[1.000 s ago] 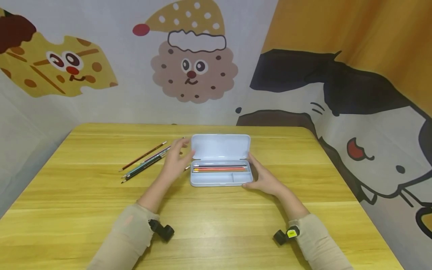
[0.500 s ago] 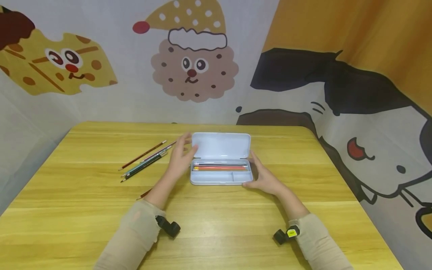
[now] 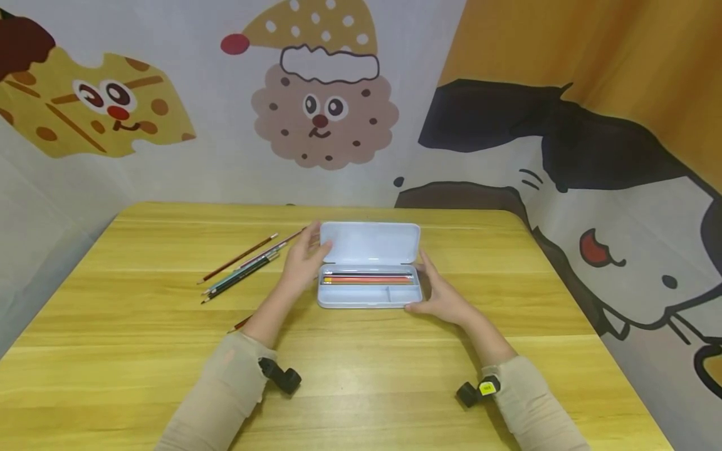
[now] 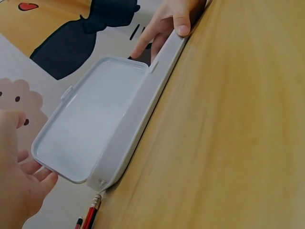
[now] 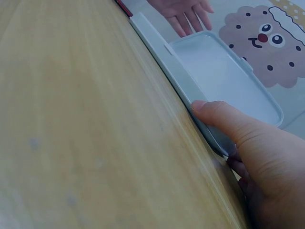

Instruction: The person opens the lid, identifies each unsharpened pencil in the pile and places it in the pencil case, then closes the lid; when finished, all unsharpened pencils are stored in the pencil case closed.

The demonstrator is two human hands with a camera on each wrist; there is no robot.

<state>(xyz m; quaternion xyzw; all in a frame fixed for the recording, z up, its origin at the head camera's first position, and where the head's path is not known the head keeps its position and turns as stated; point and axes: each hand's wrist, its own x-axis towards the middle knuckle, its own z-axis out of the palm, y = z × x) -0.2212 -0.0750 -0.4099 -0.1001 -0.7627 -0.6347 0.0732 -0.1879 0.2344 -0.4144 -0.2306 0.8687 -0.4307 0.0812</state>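
A pale blue pencil case stands on the table, its lid raised at the back. Several pencils lie in its rear compartment; the front compartments hold nothing. My right hand grips the case's right end, thumb on the front wall and fingers round the side. At the other end, my left hand has its loosely extended fingers right at the lid's left edge, as the left wrist view shows.
Left of the case lie several loose pencils on the wooden table. Another pencil is partly hidden under the left forearm. A red pencil lies close to the case's left end. A cartoon-printed cloth hangs behind the table.
My left hand has moved slightly right, up to the lid's left edge, uncovering a pencil by the left forearm. My right hand keeps its hold on the case.
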